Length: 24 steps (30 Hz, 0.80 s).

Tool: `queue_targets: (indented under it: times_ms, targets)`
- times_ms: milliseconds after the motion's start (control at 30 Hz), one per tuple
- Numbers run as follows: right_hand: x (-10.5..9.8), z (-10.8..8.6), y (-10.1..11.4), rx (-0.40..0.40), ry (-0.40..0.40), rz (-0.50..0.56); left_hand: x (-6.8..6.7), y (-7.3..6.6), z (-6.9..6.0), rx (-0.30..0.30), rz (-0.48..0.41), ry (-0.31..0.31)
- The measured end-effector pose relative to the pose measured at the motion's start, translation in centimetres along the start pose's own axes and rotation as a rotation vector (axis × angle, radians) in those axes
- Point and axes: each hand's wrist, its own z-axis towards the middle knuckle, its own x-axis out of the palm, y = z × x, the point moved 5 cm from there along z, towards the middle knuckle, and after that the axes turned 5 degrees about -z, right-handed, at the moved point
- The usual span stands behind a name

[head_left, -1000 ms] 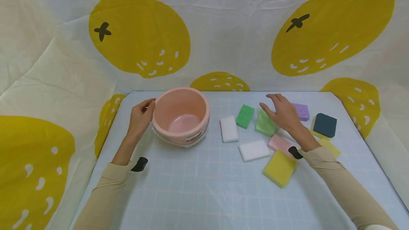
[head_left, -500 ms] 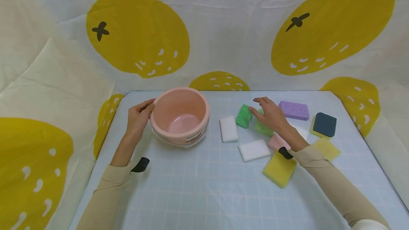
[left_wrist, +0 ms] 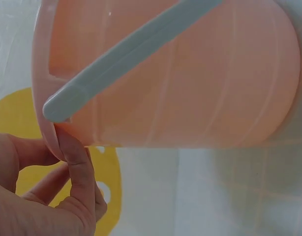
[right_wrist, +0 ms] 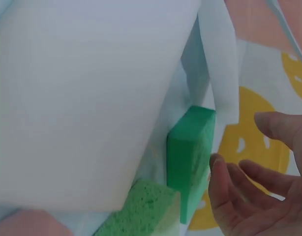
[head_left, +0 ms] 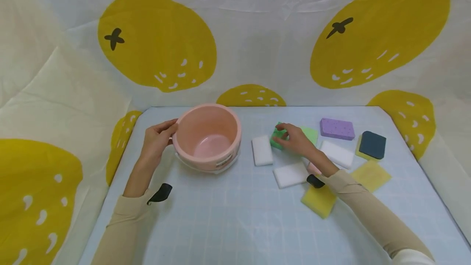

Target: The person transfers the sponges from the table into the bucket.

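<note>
A pink bucket [head_left: 206,122] stands upright on the left of the table. My left hand [head_left: 154,142] pinches its rim between thumb and fingers, close to where the pale handle [left_wrist: 136,51] joins in the left wrist view. Over the green sponge [head_left: 276,142] hovers my right hand [head_left: 298,140], thumb and fingers spread apart. In the right wrist view the fingertips [right_wrist: 217,160] are beside that sponge; whether they touch it I cannot tell. A light green sponge [head_left: 310,134] lies partly hidden behind the right hand.
White sponges [head_left: 262,150] lie around the right hand. A pink sponge [head_left: 312,169] and a thick yellow sponge [head_left: 318,203] are partly under the forearm. Farther right are a purple sponge [head_left: 337,129], a dark-topped sponge [head_left: 373,145] and a flat yellow one [head_left: 371,174].
My right hand has moved left and down from above the light green sponge to the green one, uncovering the purple and a white sponge. The left hand stays at the bucket's rim.
</note>
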Motion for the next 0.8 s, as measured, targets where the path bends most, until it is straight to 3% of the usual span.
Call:
queue_targets:
  times_ms: [500, 800]
  targets:
    - [2.4, 1.1, 1.0, 0.093, 0.121, 0.011, 0.2, 0.2, -0.3, -0.068, 0.011, -0.008]
    - [2.8, 1.5, 1.4, 0.058, 0.137, -0.01, 0.5, 0.5, -0.7, -0.071, -0.007, -0.01]
